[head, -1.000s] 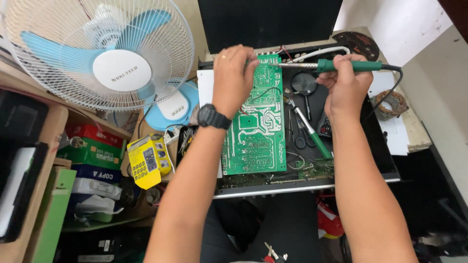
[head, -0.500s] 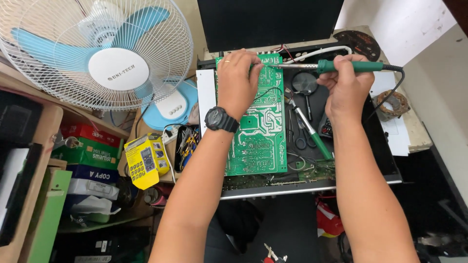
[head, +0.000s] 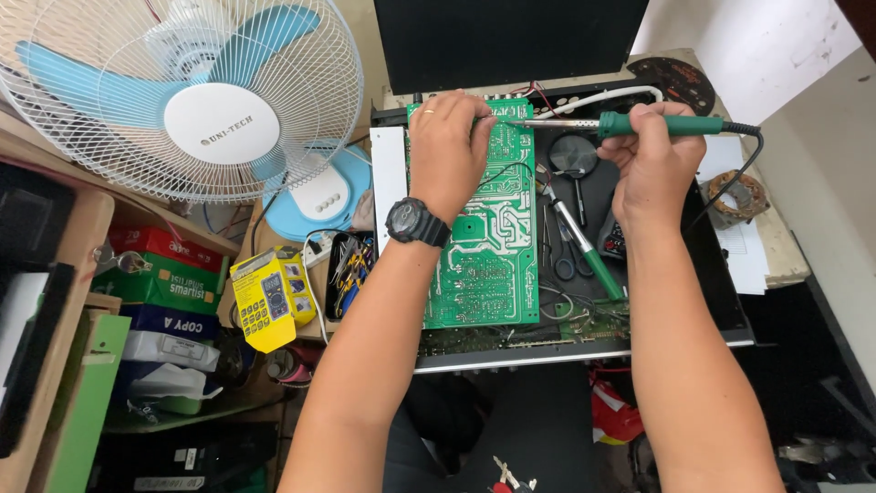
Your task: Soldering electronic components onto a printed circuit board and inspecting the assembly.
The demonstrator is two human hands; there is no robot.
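A: Near edge first?
B: Green circuit board [head: 488, 246] lies solder side up over an open metal case [head: 721, 301] on the table, middle of it. Screwdriver [head: 584, 246] and scissors [head: 568, 260] lie just right of the board.
A: Progress?
B: Looks mid-job. Soldering iron [head: 639, 124] tip reaches the board's far edge; can't tell which joints are done.
A: Grips?
B: Left hand [head: 447, 151] pressed on the board's far end, fingers curled, pinching something there, too small to tell. Right hand [head: 652, 160] closed round the iron's green handle.
A: Far left?
B: Fan [head: 182, 100].

left: fan [head: 196, 100] blocks | right of board [head: 488, 228]: magnifier [head: 575, 157], scissors [head: 570, 251], pen [head: 589, 256] crowd tray | far edge: monitor [head: 511, 41] walls off
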